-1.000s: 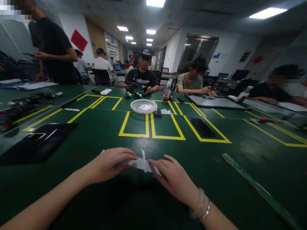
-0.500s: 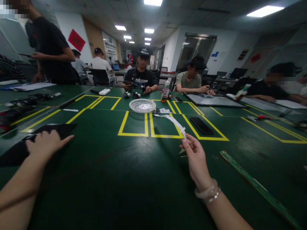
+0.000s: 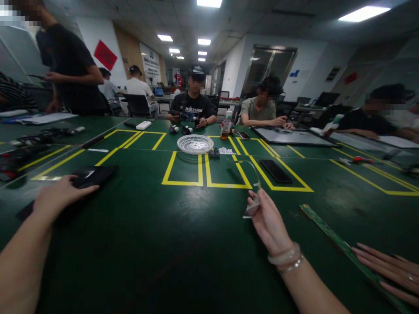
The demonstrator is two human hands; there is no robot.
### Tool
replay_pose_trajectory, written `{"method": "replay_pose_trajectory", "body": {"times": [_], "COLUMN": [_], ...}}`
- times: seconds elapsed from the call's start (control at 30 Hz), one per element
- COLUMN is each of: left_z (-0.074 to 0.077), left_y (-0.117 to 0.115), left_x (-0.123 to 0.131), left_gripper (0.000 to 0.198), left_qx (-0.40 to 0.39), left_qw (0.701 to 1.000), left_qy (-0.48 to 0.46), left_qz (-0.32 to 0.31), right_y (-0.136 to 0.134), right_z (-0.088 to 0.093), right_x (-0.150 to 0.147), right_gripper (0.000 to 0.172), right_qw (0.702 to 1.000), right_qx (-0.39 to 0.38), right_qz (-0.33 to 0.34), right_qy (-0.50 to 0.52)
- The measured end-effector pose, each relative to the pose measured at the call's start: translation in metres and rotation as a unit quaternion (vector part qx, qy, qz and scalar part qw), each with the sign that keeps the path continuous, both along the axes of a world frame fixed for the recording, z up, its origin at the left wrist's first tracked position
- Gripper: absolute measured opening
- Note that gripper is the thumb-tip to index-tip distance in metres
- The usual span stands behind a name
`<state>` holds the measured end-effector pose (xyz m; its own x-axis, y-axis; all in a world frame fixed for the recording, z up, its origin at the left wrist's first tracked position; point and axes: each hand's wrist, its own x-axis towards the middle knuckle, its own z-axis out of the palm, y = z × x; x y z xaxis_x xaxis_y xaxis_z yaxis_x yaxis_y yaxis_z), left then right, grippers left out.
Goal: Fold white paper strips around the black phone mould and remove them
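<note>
My left hand (image 3: 62,196) grips a flat black panel (image 3: 94,175) at the left, its fingers over the far edge and its thumb along the near side. The panel's exact kind cannot be made out. At the centre right, my right hand (image 3: 266,213) pinches a thin whitish strip (image 3: 257,170), which curves up and away to the left, nearly edge-on. A pale flap of it (image 3: 252,208) shows below the fingers. A black phone (image 3: 275,171) lies on the table beyond my right hand.
On the green table (image 3: 147,253) stand a white plastic basket (image 3: 195,145) and a bottle (image 3: 225,126). A long green circuit board (image 3: 327,229) lies at right, with another person's hand (image 3: 389,270) over its near end. Several people sit around.
My left hand has closed round the panel's edge, and the panel has shifted right and turned. The strip in my right hand has twisted edge-on. Another person's hand has entered at lower right.
</note>
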<state>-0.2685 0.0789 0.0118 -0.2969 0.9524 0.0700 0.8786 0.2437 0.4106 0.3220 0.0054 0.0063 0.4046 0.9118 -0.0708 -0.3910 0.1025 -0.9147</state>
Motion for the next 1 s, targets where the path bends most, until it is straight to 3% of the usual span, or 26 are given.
{"method": "replay_pose_trajectory", "body": {"times": [0.1,0.2,0.3,0.37,0.47,0.57,0.77,0.9,1.0], "left_z": [0.009,0.019,0.023,0.021,0.014,0.008,0.001,0.0,0.001], "left_y": [0.006,-0.002,-0.025,-0.043,-0.065,-0.075,-0.077,-0.079,-0.083], "left_x": [0.044,0.116,0.187,0.223,0.257,0.273,0.272,0.268,0.268], "left_gripper": [0.108,0.091,0.073,0.07,0.074,0.077,0.074,0.085,0.069], "left_qx": [0.061,0.104,0.115,0.1,0.07,0.056,0.041,0.087,0.173], "left_qw": [0.997,0.979,0.945,0.917,0.875,0.849,0.84,0.824,0.795], "left_qy": [0.042,0.078,0.059,0.031,0.002,-0.009,0.016,0.056,0.085], "left_qz": [-0.005,-0.155,-0.301,-0.386,-0.479,-0.525,-0.541,-0.557,-0.575], "right_y": [-0.001,-0.001,-0.001,-0.001,-0.003,-0.004,-0.008,-0.01,-0.014], "right_z": [0.001,0.003,0.005,0.007,0.01,0.013,0.013,0.009,0.008], "right_x": [0.0,-0.002,-0.004,-0.005,-0.008,-0.01,-0.016,-0.022,-0.024], "right_gripper": [0.027,0.024,0.023,0.022,0.021,0.021,0.034,0.043,0.04], "right_qw": [1.0,1.0,0.999,0.998,0.997,0.996,0.999,0.991,0.947], "right_qx": [-0.01,-0.011,-0.012,-0.013,-0.01,-0.006,0.002,0.039,0.092], "right_qz": [0.006,-0.004,-0.013,-0.016,-0.023,-0.025,0.013,0.063,0.109], "right_qy": [0.022,0.022,0.038,0.056,0.075,0.086,0.042,-0.107,-0.288]}}
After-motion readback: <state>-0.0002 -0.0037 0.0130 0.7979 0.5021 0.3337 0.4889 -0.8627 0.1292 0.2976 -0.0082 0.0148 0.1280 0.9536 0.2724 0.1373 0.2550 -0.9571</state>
